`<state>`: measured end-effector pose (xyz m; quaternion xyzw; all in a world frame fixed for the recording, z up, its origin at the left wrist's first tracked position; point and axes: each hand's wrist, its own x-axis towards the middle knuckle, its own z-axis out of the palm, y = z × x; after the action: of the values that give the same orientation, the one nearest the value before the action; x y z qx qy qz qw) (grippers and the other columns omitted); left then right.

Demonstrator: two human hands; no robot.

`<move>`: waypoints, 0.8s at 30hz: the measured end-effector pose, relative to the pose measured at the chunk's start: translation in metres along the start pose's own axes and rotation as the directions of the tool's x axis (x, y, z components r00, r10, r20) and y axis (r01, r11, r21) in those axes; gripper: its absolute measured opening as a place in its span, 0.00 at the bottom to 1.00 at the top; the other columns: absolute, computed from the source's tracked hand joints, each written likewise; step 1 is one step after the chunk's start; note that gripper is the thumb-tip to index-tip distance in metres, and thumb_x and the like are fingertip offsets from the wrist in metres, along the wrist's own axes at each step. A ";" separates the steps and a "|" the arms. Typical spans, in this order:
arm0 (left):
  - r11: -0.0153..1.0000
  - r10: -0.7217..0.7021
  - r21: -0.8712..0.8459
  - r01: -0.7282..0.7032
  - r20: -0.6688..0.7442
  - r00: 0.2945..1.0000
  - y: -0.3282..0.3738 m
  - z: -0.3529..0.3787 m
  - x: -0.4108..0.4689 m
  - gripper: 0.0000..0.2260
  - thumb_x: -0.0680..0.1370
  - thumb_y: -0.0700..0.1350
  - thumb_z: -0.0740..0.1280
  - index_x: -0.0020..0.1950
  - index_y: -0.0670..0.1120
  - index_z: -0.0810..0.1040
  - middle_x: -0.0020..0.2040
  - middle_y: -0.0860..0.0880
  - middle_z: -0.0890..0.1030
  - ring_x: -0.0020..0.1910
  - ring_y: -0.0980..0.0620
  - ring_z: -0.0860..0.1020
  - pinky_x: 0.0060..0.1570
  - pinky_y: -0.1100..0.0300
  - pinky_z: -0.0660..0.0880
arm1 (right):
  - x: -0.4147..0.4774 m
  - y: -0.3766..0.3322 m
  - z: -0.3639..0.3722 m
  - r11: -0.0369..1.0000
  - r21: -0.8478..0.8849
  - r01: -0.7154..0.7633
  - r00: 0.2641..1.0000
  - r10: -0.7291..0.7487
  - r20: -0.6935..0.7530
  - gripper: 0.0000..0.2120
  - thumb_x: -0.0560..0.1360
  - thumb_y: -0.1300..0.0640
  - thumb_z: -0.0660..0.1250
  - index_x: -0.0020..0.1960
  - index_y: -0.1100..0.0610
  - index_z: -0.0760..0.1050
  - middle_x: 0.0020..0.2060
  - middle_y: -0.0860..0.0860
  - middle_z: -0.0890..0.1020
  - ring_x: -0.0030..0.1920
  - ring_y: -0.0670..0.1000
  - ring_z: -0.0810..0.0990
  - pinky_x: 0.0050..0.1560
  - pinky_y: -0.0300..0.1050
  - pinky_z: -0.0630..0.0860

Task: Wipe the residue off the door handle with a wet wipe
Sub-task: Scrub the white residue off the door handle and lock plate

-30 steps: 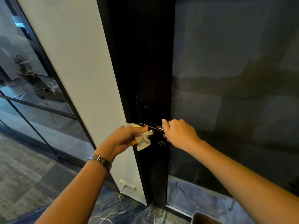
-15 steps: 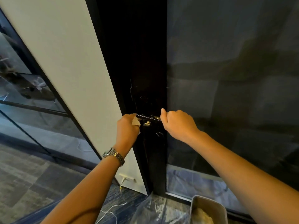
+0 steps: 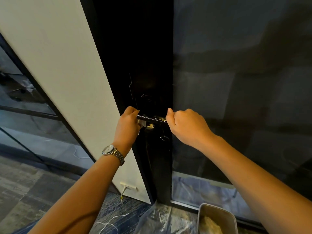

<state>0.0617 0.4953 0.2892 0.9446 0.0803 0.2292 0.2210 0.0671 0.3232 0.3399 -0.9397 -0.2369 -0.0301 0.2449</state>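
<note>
inside the curled left hand (image 3: 128, 127), the wet wipe (image 3: 141, 123) presses the door handle (image 3: 149, 118) at its free end; right hand (image 3: 185, 125) clasps the other end. wipe looks limp, handle rigid: bunch it.

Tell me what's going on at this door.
A person is working at a dark door. The left hand holds a white wet wipe against the left end of the door handle, while the right hand holds its right end. Yellowish residue shows just under the handle, so the wiping is not finished. A bin stands on the floor at lower right.
</note>
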 end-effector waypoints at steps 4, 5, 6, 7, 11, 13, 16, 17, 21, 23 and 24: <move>0.994 -0.075 -0.076 0.074 -0.003 0.997 0.005 0.005 -0.001 0.13 0.75 0.32 0.65 0.59 0.35 0.74 0.51 0.37 0.77 0.42 0.45 0.78 0.39 0.70 0.71 | 0.001 0.001 -0.002 1.000 -0.004 0.010 1.000 -0.010 0.019 0.26 0.83 0.51 0.46 0.31 0.58 0.68 0.22 0.49 0.65 0.21 0.46 0.63 0.22 0.35 0.55; 0.992 -0.091 -0.086 0.091 0.004 0.996 0.004 0.006 0.000 0.13 0.75 0.33 0.65 0.60 0.36 0.72 0.49 0.39 0.77 0.38 0.51 0.76 0.34 0.75 0.69 | 0.001 0.002 -0.002 1.000 -0.012 0.007 1.000 -0.007 0.022 0.25 0.83 0.52 0.45 0.36 0.59 0.73 0.22 0.49 0.65 0.21 0.46 0.63 0.22 0.35 0.54; 0.991 -0.095 -0.093 0.094 0.003 0.996 0.004 0.007 0.001 0.14 0.75 0.34 0.65 0.61 0.37 0.71 0.46 0.41 0.77 0.34 0.54 0.74 0.29 0.77 0.69 | 0.000 0.001 -0.002 1.000 -0.003 0.003 1.000 -0.003 0.014 0.24 0.83 0.52 0.45 0.45 0.60 0.76 0.23 0.49 0.65 0.22 0.46 0.63 0.22 0.34 0.53; 0.993 -0.077 -0.088 0.077 0.000 0.997 0.002 0.007 0.002 0.15 0.75 0.34 0.65 0.62 0.37 0.71 0.45 0.43 0.76 0.35 0.54 0.74 0.31 0.79 0.69 | -0.001 0.002 -0.001 0.999 -0.028 0.021 1.000 -0.020 0.019 0.23 0.83 0.53 0.44 0.52 0.60 0.77 0.24 0.49 0.65 0.22 0.46 0.63 0.22 0.35 0.53; 0.997 0.052 0.052 -0.049 -0.076 0.996 -0.003 0.005 0.009 0.18 0.72 0.31 0.68 0.61 0.37 0.74 0.55 0.39 0.78 0.53 0.42 0.78 0.49 0.69 0.66 | 0.002 0.005 0.000 0.995 -0.067 0.079 0.997 -0.080 -0.007 0.21 0.83 0.54 0.46 0.47 0.62 0.75 0.24 0.50 0.65 0.24 0.48 0.64 0.24 0.38 0.54; 0.997 0.058 0.051 -0.052 -0.135 0.989 -0.004 0.007 0.010 0.16 0.72 0.32 0.68 0.59 0.37 0.76 0.53 0.39 0.79 0.52 0.42 0.78 0.48 0.70 0.65 | 0.001 0.005 0.002 0.992 -0.074 0.100 0.995 -0.102 -0.023 0.20 0.83 0.56 0.46 0.48 0.61 0.74 0.25 0.51 0.65 0.25 0.50 0.64 0.24 0.40 0.57; 1.000 0.014 -0.004 -0.015 -0.188 0.982 -0.001 0.010 0.005 0.11 0.73 0.37 0.68 0.55 0.37 0.77 0.52 0.40 0.80 0.51 0.44 0.78 0.44 0.72 0.63 | 0.000 0.004 0.003 0.989 -0.060 0.133 0.989 -0.136 -0.054 0.20 0.83 0.58 0.46 0.37 0.57 0.69 0.25 0.51 0.64 0.27 0.53 0.64 0.27 0.43 0.61; 1.000 -0.004 -0.017 0.000 -0.185 0.983 0.000 0.011 0.002 0.11 0.74 0.38 0.68 0.55 0.37 0.77 0.51 0.40 0.80 0.51 0.44 0.78 0.43 0.71 0.63 | 0.001 0.005 0.003 0.990 -0.055 0.129 0.989 -0.132 -0.059 0.19 0.83 0.58 0.46 0.41 0.60 0.71 0.26 0.51 0.64 0.26 0.52 0.63 0.26 0.43 0.58; 0.998 -0.044 0.028 0.048 -0.122 0.992 0.000 0.017 -0.001 0.12 0.72 0.34 0.68 0.55 0.37 0.78 0.48 0.40 0.80 0.48 0.46 0.78 0.44 0.65 0.66 | -0.001 0.004 0.006 0.984 -0.089 0.155 0.980 -0.165 -0.111 0.21 0.83 0.58 0.46 0.31 0.53 0.57 0.26 0.51 0.62 0.28 0.52 0.62 0.30 0.47 0.64; 0.989 -0.089 0.114 0.095 -0.057 0.994 0.002 0.015 0.000 0.16 0.71 0.33 0.68 0.58 0.40 0.77 0.48 0.41 0.79 0.47 0.47 0.78 0.44 0.65 0.66 | -0.001 0.004 0.004 0.979 -0.114 0.168 0.977 -0.181 -0.117 0.22 0.83 0.56 0.46 0.31 0.54 0.60 0.26 0.51 0.63 0.27 0.51 0.62 0.31 0.48 0.64; 0.986 -0.099 0.133 0.105 -0.051 0.994 0.003 0.014 0.002 0.18 0.71 0.34 0.68 0.60 0.41 0.76 0.51 0.42 0.79 0.48 0.47 0.78 0.42 0.67 0.66 | -0.002 0.004 0.004 0.978 -0.116 0.171 0.976 -0.184 -0.113 0.22 0.83 0.57 0.46 0.33 0.55 0.66 0.26 0.51 0.64 0.26 0.50 0.62 0.31 0.48 0.65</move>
<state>0.0704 0.4876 0.2803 0.9468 0.1488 0.2322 0.1659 0.0669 0.3215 0.3343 -0.9227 -0.3026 -0.1221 0.2052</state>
